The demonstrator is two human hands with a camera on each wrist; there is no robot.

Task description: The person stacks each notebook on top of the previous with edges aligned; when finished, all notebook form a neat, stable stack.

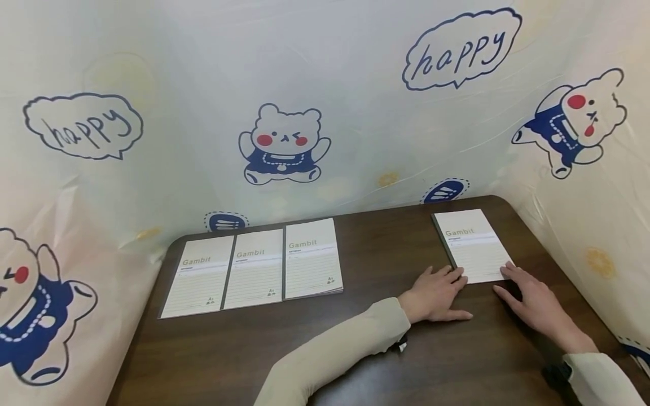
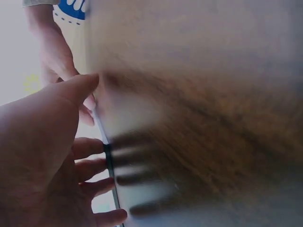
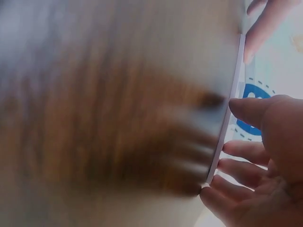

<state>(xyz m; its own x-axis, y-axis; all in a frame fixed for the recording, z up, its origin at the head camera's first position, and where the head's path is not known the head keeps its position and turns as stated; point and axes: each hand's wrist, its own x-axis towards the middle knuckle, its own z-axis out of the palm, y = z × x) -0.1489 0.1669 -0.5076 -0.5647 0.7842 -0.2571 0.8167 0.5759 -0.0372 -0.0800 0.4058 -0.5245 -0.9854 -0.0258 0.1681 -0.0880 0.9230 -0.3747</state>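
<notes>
A notebook [image 1: 474, 251] with a white cover, "Gambit" lettering and a dark spine lies flat at the right of the dark wooden table. My left hand [image 1: 435, 293] rests at its lower left corner, fingertips at the dark spine and thumb spread out toward me. At the lower right corner, the fingertips of my right hand [image 1: 538, 301] touch the edge, its thumb apart on the tabletop. In the left wrist view, the fingers of the left hand [image 2: 38, 142] line the spine. The right wrist view has the right hand [image 3: 284, 146] along the notebook's pale edge.
Three matching notebooks lie side by side at the left: a left one [image 1: 195, 282], a middle one [image 1: 252, 273] and a right one [image 1: 313, 262]. The wooden table [image 1: 386, 242] has rounded far corners. A curtain [image 1: 355, 73] printed with bears hangs behind it and at both sides.
</notes>
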